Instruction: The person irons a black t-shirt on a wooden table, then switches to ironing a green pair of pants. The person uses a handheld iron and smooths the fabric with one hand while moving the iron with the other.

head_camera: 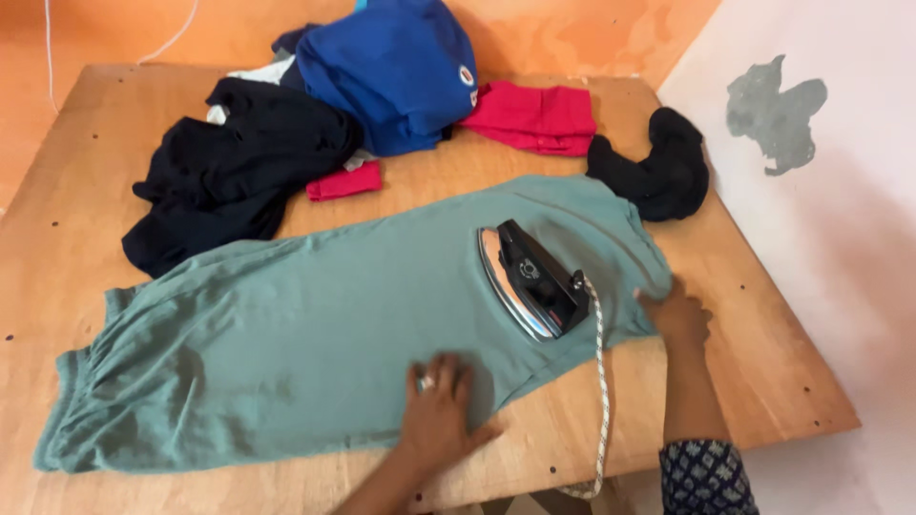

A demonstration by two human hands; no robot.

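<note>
A grey-green shirt (pixel 315 334) lies spread flat across the wooden table (pixel 763 372). My left hand (pixel 441 410), a ring on one finger, presses flat on the shirt's near edge. My right hand (pixel 676 313) rests on the shirt's right end, fingers pinching or smoothing the cloth there. Between the two hands a black and silver clothes iron (pixel 530 278) rests tipped on its side on the shirt, untouched. Its braided white cord (pixel 602 401) runs down over the table's front edge.
At the back of the table lie a dark navy garment (pixel 239 162), a blue garment (pixel 396 72), red cloth (pixel 534 116), a small red piece (pixel 344 181) and a black bundle (pixel 658 167). A pale wall stands on the right, an orange wall behind.
</note>
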